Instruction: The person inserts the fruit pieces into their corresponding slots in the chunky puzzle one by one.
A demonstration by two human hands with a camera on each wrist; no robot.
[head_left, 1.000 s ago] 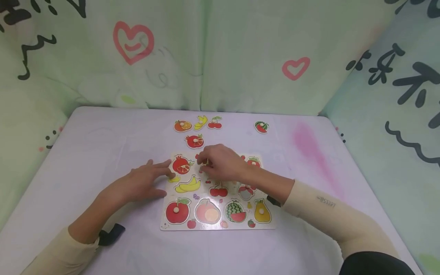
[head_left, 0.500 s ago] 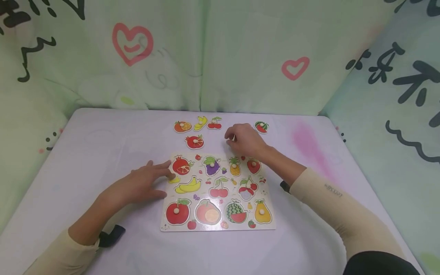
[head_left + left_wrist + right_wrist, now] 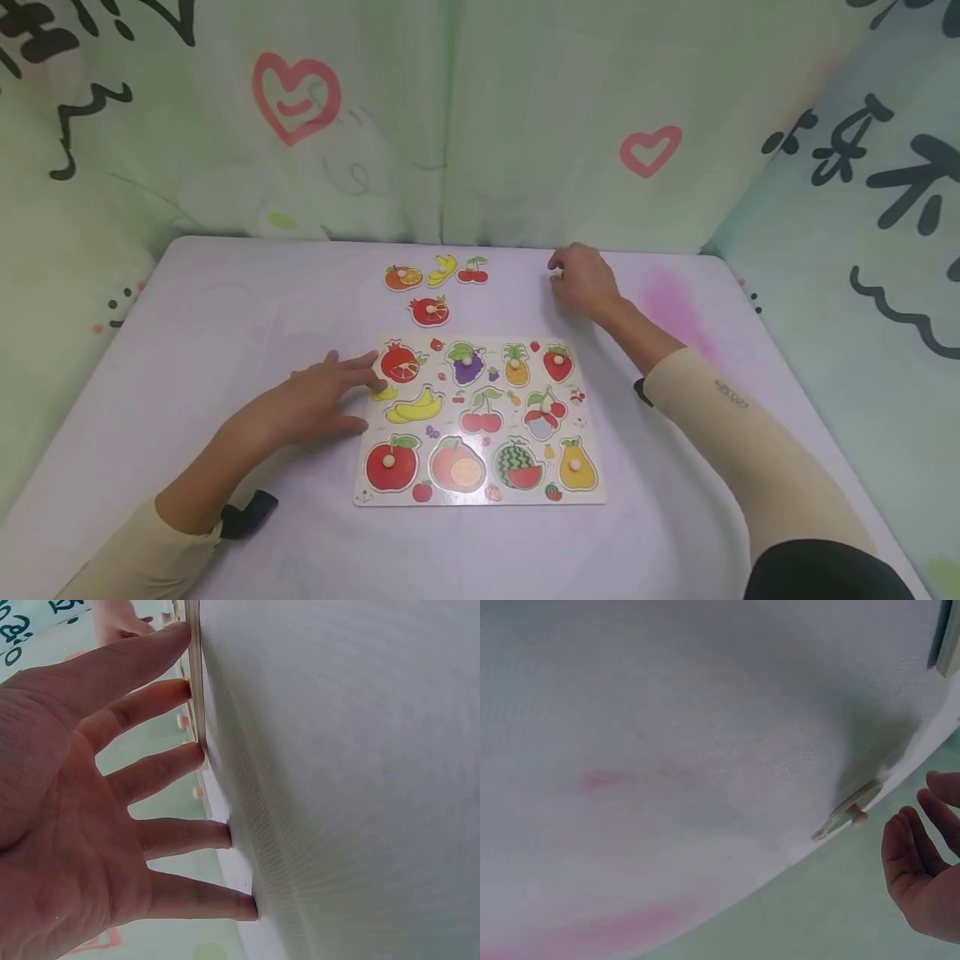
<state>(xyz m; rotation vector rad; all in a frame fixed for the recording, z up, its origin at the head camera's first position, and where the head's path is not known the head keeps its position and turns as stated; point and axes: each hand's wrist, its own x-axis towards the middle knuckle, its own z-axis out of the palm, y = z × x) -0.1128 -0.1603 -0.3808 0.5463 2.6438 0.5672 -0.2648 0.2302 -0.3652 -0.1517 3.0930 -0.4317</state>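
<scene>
Fingers spread, the left hand point(image 3: 317, 404) touched the puzzle board point(image 3: 513, 423) at its left edge. The right hand point(image 3: 587, 281), fingers loosely bent, hung just beside a knobbed piece point(image 3: 844, 817) beyond the board's far right corner. Past the board's far edge lay the orange piece point(image 3: 403, 277), banana piece point(image 3: 442, 271), cherry piece point(image 3: 472, 272) and pomegranate piece point(image 3: 430, 312).

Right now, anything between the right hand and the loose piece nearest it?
Nothing visible: the right wrist view shows only an open gap between the right hand and the knobbed piece. The head view can't confirm, as the hand mostly hides the piece.
</scene>
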